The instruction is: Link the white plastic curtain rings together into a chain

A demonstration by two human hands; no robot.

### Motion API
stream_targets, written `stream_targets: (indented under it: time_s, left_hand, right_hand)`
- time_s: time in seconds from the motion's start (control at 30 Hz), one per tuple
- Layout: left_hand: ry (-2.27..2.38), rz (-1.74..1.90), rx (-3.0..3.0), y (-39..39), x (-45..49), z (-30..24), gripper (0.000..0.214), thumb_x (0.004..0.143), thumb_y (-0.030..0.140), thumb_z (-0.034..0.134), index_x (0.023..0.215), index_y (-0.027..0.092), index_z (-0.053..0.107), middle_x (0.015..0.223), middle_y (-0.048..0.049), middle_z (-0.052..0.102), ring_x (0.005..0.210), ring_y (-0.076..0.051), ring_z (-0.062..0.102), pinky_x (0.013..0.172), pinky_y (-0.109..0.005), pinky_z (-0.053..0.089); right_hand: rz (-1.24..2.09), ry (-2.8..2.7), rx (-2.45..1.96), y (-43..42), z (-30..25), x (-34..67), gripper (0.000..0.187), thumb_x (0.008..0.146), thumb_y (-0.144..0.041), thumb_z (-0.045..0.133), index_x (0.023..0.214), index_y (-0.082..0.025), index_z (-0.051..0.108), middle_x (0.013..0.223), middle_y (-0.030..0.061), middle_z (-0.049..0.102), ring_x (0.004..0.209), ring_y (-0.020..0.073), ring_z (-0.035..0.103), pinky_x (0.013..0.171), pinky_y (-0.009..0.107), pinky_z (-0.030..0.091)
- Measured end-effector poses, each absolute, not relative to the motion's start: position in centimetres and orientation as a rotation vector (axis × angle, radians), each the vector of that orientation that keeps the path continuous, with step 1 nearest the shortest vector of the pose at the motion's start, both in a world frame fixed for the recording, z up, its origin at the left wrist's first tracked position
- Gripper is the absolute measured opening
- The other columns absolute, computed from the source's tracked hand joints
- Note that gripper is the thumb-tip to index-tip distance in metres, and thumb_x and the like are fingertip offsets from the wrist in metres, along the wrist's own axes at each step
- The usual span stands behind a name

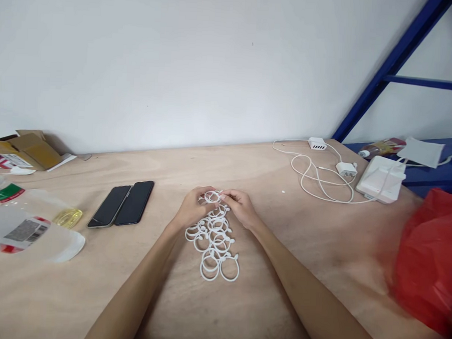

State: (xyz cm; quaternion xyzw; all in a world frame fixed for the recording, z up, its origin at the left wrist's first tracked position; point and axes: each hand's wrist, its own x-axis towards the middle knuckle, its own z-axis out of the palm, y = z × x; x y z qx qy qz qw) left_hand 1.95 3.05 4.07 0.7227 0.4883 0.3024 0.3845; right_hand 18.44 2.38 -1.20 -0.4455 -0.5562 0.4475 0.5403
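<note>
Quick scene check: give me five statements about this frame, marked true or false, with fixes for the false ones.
1. The left hand and right hand meet at the far end of the white rings. True.
2. The two dark phones lie right of the rings. False: the phones lie to the left.
3. The red bag is at the picture's right edge. True.
4. The white cable is wrapped around the bag. False: the cable lies in loose loops on the table.
5. The cardboard box sits at the left. True.

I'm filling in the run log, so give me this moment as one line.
left hand: holding thin white plastic-looking ring | right hand: pinching its edge | below: more white rings on pale brown tabletop
</note>
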Motion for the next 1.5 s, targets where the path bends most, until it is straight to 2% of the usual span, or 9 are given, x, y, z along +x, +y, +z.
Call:
stream_targets:
  time_s: [0.13, 0.3, 0.4, 0.6, 0.73, 0.93, 1.07, 1.27, 1.5]
  left_hand:
    - [1.328, 0.771, 1.893, 1.5, -0.1, 3.4, 0.058, 0.069, 0.036, 0.070, 0.123, 0.018, 0.058, 0.128, -0.0112, 0.056, 0.117, -0.026, 0.054, 0.097, -0.038, 0.045]
    - [1.508, 0.765, 2.103, -3.7, -4.0, 2.6, 0.055, 0.081, 0.043, 0.059, 0.131, 0.022, 0.052, 0.136, -0.0106, 0.050, 0.127, -0.027, 0.046, 0.110, -0.042, 0.035]
    - [1.704, 0.563, 2.271, -7.1, -6.3, 1.8, 0.065, 0.084, 0.052, 0.052, 0.140, 0.021, 0.040, 0.144, -0.0124, 0.044, 0.133, -0.029, 0.040, 0.111, -0.046, 0.032]
    - [1.775, 0.242, 2.612, -9.7, -8.2, 0.1, 0.073, 0.089, 0.058, 0.037, 0.150, 0.021, 0.019, 0.153, -0.0106, 0.030, 0.142, -0.028, 0.026, 0.115, -0.049, 0.023]
    - [1.774, 0.260, 2.633, -9.5, -8.1, -0.3, 0.074, 0.090, 0.060, 0.034, 0.150, 0.019, 0.019, 0.153, -0.0113, 0.028, 0.143, -0.028, 0.025, 0.115, -0.050, 0.022]
    - [1.775, 0.275, 2.619, -9.4, -8.2, -0.6, 0.079, 0.087, 0.065, 0.032, 0.149, 0.016, 0.022, 0.154, -0.0134, 0.025, 0.143, -0.030, 0.023, 0.115, -0.050, 0.019]
    - [1.735, 0.289, 2.643, -9.3, -8.4, -0.8, 0.082, 0.086, 0.066, 0.033, 0.149, 0.015, 0.022, 0.154, -0.0145, 0.025, 0.143, -0.031, 0.023, 0.115, -0.052, 0.020]
    - [1.715, 0.249, 2.636, -9.3, -8.6, -0.9, 0.088, 0.083, 0.071, 0.034, 0.150, 0.016, 0.018, 0.155, -0.0143, 0.022, 0.144, -0.032, 0.020, 0.115, -0.051, 0.017]
    - [1.736, 0.165, 2.539, -9.1, -7.8, 0.0, 0.112, 0.069, 0.085, 0.036, 0.149, 0.008, 0.018, 0.155, -0.0204, 0.017, 0.145, -0.034, 0.013, 0.116, -0.053, 0.010]
  right_hand:
    - [0.959, -1.510, -1.042, 1.9, -0.6, 18.1, 0.011, 0.073, -0.023, 0.062, 0.074, -0.019, 0.073, 0.080, 0.0040, 0.069, 0.074, 0.0162, 0.061, 0.068, 0.028, 0.045]
    - [0.834, -1.396, -1.061, 1.8, -0.8, 17.8, 0.012, 0.072, -0.025, 0.062, 0.074, -0.018, 0.073, 0.083, 0.0059, 0.069, 0.074, 0.0168, 0.061, 0.067, 0.029, 0.046]
    - [0.665, -1.269, -1.138, 1.8, -0.7, 18.1, 0.018, 0.076, -0.030, 0.059, 0.074, -0.018, 0.071, 0.080, 0.0065, 0.069, 0.075, 0.0190, 0.062, 0.069, 0.031, 0.047]
    - [0.326, -1.586, -1.372, -0.6, 0.1, 20.9, 0.025, 0.081, -0.029, 0.049, 0.086, -0.019, 0.072, 0.092, 0.0093, 0.071, 0.090, 0.0234, 0.063, 0.085, 0.039, 0.048]
    - [0.179, -1.889, -1.663, -5.0, -0.1, 23.5, 0.039, 0.085, -0.038, 0.046, 0.112, -0.018, 0.067, 0.118, 0.0129, 0.066, 0.113, 0.0294, 0.057, 0.100, 0.046, 0.042]
    - [0.091, -2.232, -1.865, -12.1, -0.8, 24.7, 0.075, 0.085, -0.063, 0.040, 0.143, -0.015, 0.040, 0.150, 0.0119, 0.034, 0.139, 0.0304, 0.030, 0.113, 0.049, 0.028]
    - [0.045, -2.293, -1.876, -13.4, -1.1, 24.4, 0.074, 0.088, -0.061, 0.034, 0.148, -0.019, 0.027, 0.154, 0.0089, 0.025, 0.143, 0.0276, 0.021, 0.116, 0.049, 0.021]
    - [0.025, -2.324, -1.882, -13.1, -1.4, 24.4, 0.074, 0.089, -0.061, 0.032, 0.149, -0.018, 0.024, 0.155, 0.0093, 0.021, 0.144, 0.0271, 0.019, 0.116, 0.049, 0.019]
    - [0.082, -2.369, -1.866, -13.3, -0.5, 23.6, 0.084, 0.085, -0.067, 0.033, 0.149, -0.015, 0.023, 0.155, 0.0123, 0.022, 0.143, 0.0297, 0.018, 0.115, 0.054, 0.018]
